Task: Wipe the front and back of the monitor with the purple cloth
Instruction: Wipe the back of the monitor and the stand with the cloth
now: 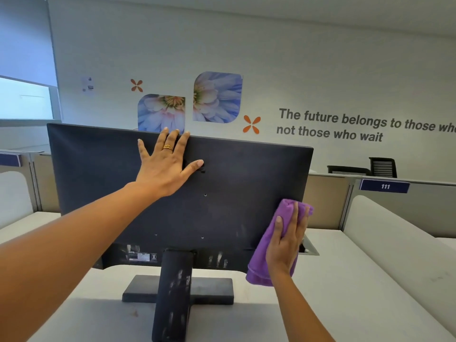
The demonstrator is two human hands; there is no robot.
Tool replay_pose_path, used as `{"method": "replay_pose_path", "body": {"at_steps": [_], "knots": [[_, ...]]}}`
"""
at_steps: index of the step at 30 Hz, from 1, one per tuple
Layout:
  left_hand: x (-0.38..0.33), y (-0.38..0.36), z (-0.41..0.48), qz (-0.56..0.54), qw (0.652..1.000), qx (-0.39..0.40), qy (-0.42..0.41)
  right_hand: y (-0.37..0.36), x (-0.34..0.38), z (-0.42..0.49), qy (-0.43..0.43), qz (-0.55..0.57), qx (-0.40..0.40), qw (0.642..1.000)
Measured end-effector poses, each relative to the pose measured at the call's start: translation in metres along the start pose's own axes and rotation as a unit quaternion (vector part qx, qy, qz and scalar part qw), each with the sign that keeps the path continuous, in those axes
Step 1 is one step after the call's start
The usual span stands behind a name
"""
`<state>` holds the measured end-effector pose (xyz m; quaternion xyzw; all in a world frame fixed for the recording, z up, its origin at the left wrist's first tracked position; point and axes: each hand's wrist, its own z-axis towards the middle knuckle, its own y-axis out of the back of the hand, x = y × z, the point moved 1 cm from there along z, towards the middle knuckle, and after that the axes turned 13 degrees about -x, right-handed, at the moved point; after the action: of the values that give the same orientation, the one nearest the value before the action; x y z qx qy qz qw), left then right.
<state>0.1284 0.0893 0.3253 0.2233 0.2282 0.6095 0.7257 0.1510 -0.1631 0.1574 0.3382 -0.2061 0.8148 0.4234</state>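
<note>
Purple cloth [265, 255] is folded into a pad and sits under the right hand [286, 243], flat against the back of the monitor [234, 188], down at its right edge. Those fingers [294, 218] lie straight over the cloth, pressing it on rather than clenching it, which looks like the right way to get even pressure for a wipe.

The monitor stands on the surface [333, 292] with its rear panel facing the person. The left hand [165, 164] is spread flat on the upper middle of the panel, fingertips reaching the top edge and nothing grasped. My guess is it's bracing the screen so it doesn't tip or swivel while the other hand rubs.

So I'd say this is the back-side step. The stand [172, 292] has pale smudges, and there are a few low on the panel too, so there's more to wipe there. Can't see the front from here at all.
</note>
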Motion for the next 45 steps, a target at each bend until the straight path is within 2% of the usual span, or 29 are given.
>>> {"method": "replay_pose_path", "body": {"at_steps": [2, 7, 12, 16, 19, 23, 27, 29, 31, 36, 38, 40, 41, 45], "knots": [[0.001, 0.0, 0.0, 0.005, 1.0, 0.002, 0.0, 0.001, -0.003, -0.015, 0.025, -0.023, 0.013, 0.999], [0.001, 0.002, 0.0, 0.022, 1.0, 0.012, -0.006, -0.01, 0.009, -0.052, 0.172, -0.113, 0.042, 0.978], [0.002, 0.005, -0.001, 0.031, 0.999, 0.017, -0.012, -0.023, 0.031, -0.051, 0.352, -0.142, 0.075, 0.922], [0.002, 0.006, 0.0, 0.032, 0.999, 0.022, -0.014, -0.017, 0.03, -0.022, 0.413, -0.133, 0.071, 0.898], [0.001, 0.005, 0.001, 0.029, 0.999, 0.021, -0.016, -0.008, 0.027, -0.004, 0.373, -0.112, 0.06, 0.919], [0.005, 0.005, 0.0, 0.038, 0.999, 0.016, -0.03, 0.003, 0.022, 0.004, 0.226, -0.05, 0.037, 0.972], [0.009, 0.003, 0.0, 0.048, 0.998, 0.013, -0.042, 0.013, -0.003, -0.002, 0.078, 0.005, 0.035, 0.996], [0.006, 0.002, 0.0, 0.05, 0.998, 0.017, -0.042, 0.014, -0.014, -0.015, 0.075, -0.017, 0.053, 0.996], [0.005, 0.002, 0.0, 0.053, 0.997, 0.021, -0.045, 0.01, -0.018, -0.032, 0.12, -0.074, 0.071, 0.988], [0.009, 0.002, 0.001, 0.061, 0.996, 0.026, -0.053, -0.01, 0.0, -0.057, 0.259, -0.164, 0.083, 0.948], [0.008, 0.001, 0.001, 0.059, 0.996, 0.027, -0.054, -0.017, 0.009, -0.065, 0.378, -0.187, 0.103, 0.901], [0.007, 0.001, 0.0, 0.057, 0.997, 0.026, -0.052, -0.022, 0.013, -0.073, 0.494, -0.219, 0.129, 0.831], [0.007, 0.001, 0.0, 0.057, 0.997, 0.025, -0.051, -0.022, 0.012, -0.074, 0.522, -0.232, 0.141, 0.809], [0.009, 0.004, 0.0, 0.061, 0.996, 0.024, -0.053, -0.008, -0.007, -0.066, 0.58, -0.244, 0.146, 0.763]]}}
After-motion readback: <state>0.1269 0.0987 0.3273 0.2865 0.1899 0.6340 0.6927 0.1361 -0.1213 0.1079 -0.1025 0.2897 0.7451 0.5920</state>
